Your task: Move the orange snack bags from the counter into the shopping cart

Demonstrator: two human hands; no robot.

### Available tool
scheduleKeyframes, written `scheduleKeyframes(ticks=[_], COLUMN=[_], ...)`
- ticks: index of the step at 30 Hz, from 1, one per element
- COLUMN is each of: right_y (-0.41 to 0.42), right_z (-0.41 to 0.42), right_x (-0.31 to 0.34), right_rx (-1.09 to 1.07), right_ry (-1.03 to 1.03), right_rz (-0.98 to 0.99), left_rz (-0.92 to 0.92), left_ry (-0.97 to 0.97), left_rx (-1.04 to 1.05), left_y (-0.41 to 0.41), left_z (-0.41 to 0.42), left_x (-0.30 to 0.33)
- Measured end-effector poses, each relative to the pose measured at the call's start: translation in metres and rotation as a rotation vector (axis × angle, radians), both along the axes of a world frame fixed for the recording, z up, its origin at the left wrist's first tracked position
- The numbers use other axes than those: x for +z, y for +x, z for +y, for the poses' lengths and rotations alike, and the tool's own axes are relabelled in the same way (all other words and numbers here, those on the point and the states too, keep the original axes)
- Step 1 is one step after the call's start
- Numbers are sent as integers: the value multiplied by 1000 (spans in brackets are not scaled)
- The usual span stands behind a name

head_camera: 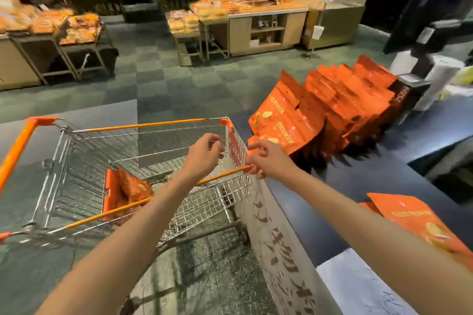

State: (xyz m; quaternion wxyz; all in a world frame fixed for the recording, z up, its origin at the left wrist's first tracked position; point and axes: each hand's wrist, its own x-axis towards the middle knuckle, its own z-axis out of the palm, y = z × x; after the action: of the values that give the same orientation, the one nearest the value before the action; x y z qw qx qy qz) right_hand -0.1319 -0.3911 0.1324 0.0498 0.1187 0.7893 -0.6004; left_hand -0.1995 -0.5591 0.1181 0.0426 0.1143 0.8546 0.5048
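Beside your right forearm one orange bag (419, 222) lies on the counter (345, 186); both hands, left hand (203, 155) and right hand (268, 158), hover loosely curled and empty over the cart (153, 125). Reach next for the stack (340, 107).

The shopping cart (143, 161) is silver wire with orange trim along its rim and handle. Inside it, at about 8 o'clock from the frame's middle, lies an orange snack bag (134, 188) with pale round shapes printed on it. At 2 o'clock the stack of snack bags (340, 107) is bright orange with yellow lettering and pale food pictures. The counter (358, 186) beneath is dark navy; its side panel (284, 258) is off-white with brown brush-stroke marks. The floor (163, 79) at 12 o'clock is a grey-green checker pattern.
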Motion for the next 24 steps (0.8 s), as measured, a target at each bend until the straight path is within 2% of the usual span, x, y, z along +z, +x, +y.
scheduleKeyframes(ticks=[8, 13, 19, 24], right_y=[97, 137, 164, 164], right_z=[115, 175, 235, 282], right_x=[5, -1, -29, -59], right_rx=[-237, -425, -631, -783], right_ry=[79, 49, 17, 113], right_rz=[22, 12, -41, -106], left_rz=[-37, -117, -125, -222], left_ry=[35, 23, -17, -98], left_rx=[-203, -372, -567, -693], left_y=[46, 60, 60, 39], left_z=[127, 206, 289, 363], left_x=[9, -2, -27, -63])
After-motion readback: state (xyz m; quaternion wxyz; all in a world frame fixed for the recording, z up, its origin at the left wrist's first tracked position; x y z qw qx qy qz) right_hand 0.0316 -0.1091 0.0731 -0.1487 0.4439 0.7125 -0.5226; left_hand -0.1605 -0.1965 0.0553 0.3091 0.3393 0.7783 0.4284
